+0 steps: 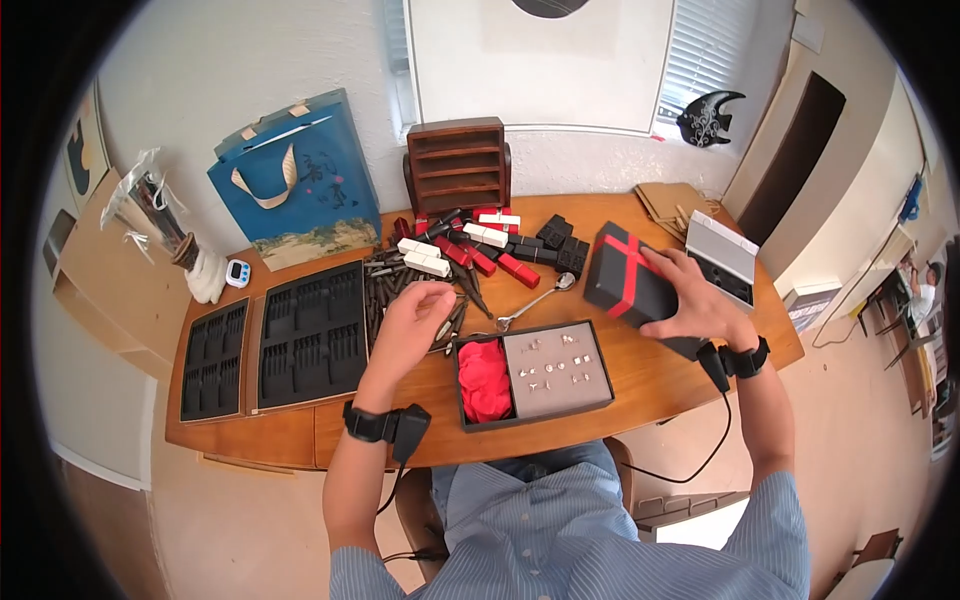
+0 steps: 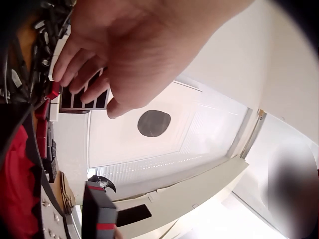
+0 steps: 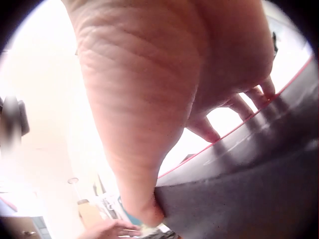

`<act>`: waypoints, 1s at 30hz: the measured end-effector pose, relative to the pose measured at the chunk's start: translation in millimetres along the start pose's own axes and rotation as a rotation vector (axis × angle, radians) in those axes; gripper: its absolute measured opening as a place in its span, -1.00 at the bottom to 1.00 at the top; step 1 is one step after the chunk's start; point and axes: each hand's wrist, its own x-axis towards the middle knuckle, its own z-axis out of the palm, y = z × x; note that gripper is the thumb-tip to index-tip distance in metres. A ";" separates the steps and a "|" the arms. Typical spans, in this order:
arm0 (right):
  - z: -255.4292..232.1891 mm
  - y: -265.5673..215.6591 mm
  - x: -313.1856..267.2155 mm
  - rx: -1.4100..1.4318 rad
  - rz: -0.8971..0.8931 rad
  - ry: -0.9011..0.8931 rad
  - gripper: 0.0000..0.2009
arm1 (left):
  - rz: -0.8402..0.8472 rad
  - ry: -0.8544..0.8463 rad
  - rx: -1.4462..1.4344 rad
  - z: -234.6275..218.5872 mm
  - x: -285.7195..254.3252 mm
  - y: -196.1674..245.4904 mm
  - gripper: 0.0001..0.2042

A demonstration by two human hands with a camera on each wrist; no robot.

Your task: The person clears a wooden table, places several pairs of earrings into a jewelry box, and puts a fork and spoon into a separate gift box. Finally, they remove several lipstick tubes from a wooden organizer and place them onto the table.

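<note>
My right hand grips a black gift-box lid with a red ribbon across it, tilted above the right part of the table. In the right wrist view the thumb and fingers spread over the lid's dark surface. My left hand hangs empty with loosely bent fingers, left of an open dark box near the front edge. Red crumpled cloth fills the box's left part; a grey pad with several small earrings fills the right. In the left wrist view the lid shows low down.
Black slotted trays lie at left beside a blue paper bag. Lipstick-like tubes and dark pens are heaped mid-table. A spoon lies behind the box. A small wooden shelf and an open white case stand farther back.
</note>
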 end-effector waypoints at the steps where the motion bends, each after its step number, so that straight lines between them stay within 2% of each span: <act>1: -4.6 -19.3 1.8 0.011 -0.107 -0.014 0.10 | -0.024 -0.013 -0.034 3.1 7.6 -4.3 -0.70; 2: -5.1 -37.5 2.7 0.024 -0.211 -0.034 0.09 | -0.027 -0.008 -0.037 4.9 12.4 -5.4 -0.70; 4: 3.9 -70.2 8.2 -0.055 -0.376 -0.059 0.08 | -0.083 -0.158 -0.236 7.1 20.7 -6.9 -0.67; 5: 11.5 -82.4 10.8 -0.068 -0.436 -0.084 0.08 | -0.085 -0.155 -0.238 8.7 21.8 -7.8 -0.67; 9: 34.4 -119.2 20.2 -0.073 -0.562 -0.190 0.04 | -0.112 -0.188 -0.451 8.5 12.5 -17.7 -0.61; 10: 38.8 -124.0 21.6 -0.072 -0.567 -0.194 0.04 | -0.093 -0.178 -0.559 8.2 10.1 -20.6 -0.60; 12: 49.2 -131.4 19.4 -0.098 -0.574 -0.219 0.03 | -0.138 -0.171 -0.568 5.9 5.2 -18.9 -0.56; 17: 51.6 -135.1 15.9 -0.131 -0.530 -0.246 0.04 | -0.082 -0.186 -0.571 12.9 2.1 -19.3 -0.45; 19: 38.8 -129.7 16.9 -0.129 -0.472 -0.150 0.05 | -0.115 -0.130 -0.605 19.6 -4.0 -11.5 -0.44; 20: 35.1 -124.6 17.2 -0.128 -0.468 -0.157 0.05 | -0.143 -0.079 -0.636 24.0 -7.6 -9.2 -0.42; 22: 27.9 -113.4 18.1 -0.063 -0.363 -0.145 0.08 | -0.094 -0.068 -0.656 36.7 -12.7 -21.2 -0.41; 24: 24.1 -104.3 16.9 -0.062 -0.330 -0.115 0.09 | 0.086 -0.041 -0.304 50.1 -22.7 -16.3 -0.41; 25: 22.0 -101.5 15.3 -0.056 -0.283 -0.103 0.10 | 0.175 -0.044 -0.174 54.6 -24.7 -21.1 -0.48; 28: 22.1 -102.8 9.8 -0.044 -0.240 -0.104 0.09 | 0.169 -0.003 -0.254 57.9 -25.2 -23.6 -0.48; 30: 29.7 -110.2 5.1 -0.053 -0.367 -0.177 0.07 | 0.139 -0.007 -0.281 58.1 -24.4 -25.8 -0.43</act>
